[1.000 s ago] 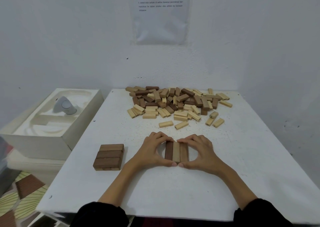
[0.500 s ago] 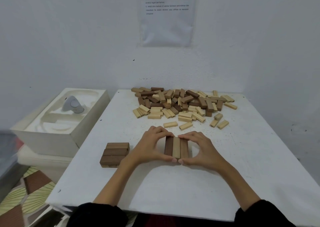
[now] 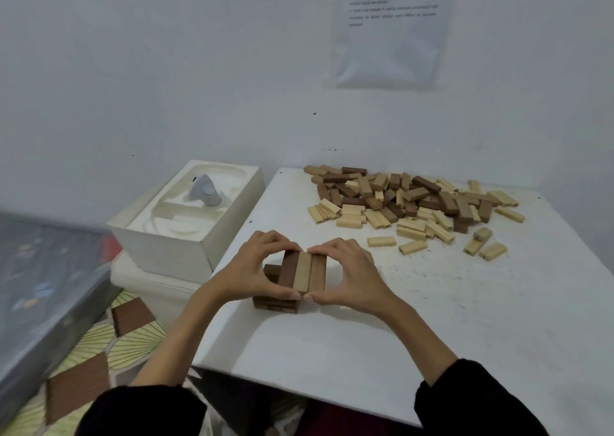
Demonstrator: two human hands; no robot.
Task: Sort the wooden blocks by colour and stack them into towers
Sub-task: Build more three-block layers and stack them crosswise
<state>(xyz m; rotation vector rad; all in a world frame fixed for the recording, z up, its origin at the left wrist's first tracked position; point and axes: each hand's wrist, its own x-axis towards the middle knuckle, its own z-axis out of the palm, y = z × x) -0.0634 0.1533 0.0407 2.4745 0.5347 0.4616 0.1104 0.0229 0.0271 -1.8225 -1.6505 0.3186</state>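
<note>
Wooden blocks [image 3: 302, 274] pinched between left hand [image 3: 255, 266], right hand [image 3: 352, 276] (wall notice [image 3: 392, 30] illegible).

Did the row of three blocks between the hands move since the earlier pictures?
Yes. The three-block row moved left: before it was beside the dark stack, now it is over it.

Two hands here, left hand [image 3: 252, 269] and right hand [image 3: 352, 276]. Three blocks [image 3: 302, 274] between them: two dark, one pale. One dark stack [image 3: 275, 304] below, one loose heap [image 3: 408, 199] too big to count. One table [image 3: 432, 319], one box [image 3: 166, 246], one sheet [image 3: 392, 37].
</note>
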